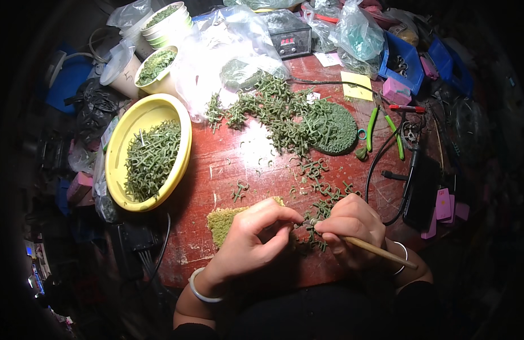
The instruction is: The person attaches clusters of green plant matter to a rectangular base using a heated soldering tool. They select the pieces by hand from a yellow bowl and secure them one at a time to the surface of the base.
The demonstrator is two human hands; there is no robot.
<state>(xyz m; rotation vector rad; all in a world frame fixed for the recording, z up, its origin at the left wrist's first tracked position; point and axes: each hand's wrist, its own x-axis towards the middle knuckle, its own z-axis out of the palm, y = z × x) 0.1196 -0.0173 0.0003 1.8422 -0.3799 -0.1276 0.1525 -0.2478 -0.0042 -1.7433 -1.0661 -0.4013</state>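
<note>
My left hand (256,232) is closed in a pinch, its fingertips almost meeting those of the other hand. Whatever small piece lies between the fingertips is too small to make out. In my right hand (353,226) is a thin tool with a wooden handle (384,254), slanting down to the right; its working tip is hidden. Just beyond both hands, small green branched pieces (330,199) lie scattered. Partly under my left hand sits a yellow-green rough-surfaced pad (220,225). A larger heap of green pieces (279,110) spreads farther back, against a round green textured disc (336,129).
At left stands a yellow basin (181,122) full of green pieces. Green-handled pliers (372,127), a black cable (371,175) and a dark phone-like slab (422,192) lie at right. Plastic bags (358,34), a box with a red display (287,39) and blue bins (401,56) line the back.
</note>
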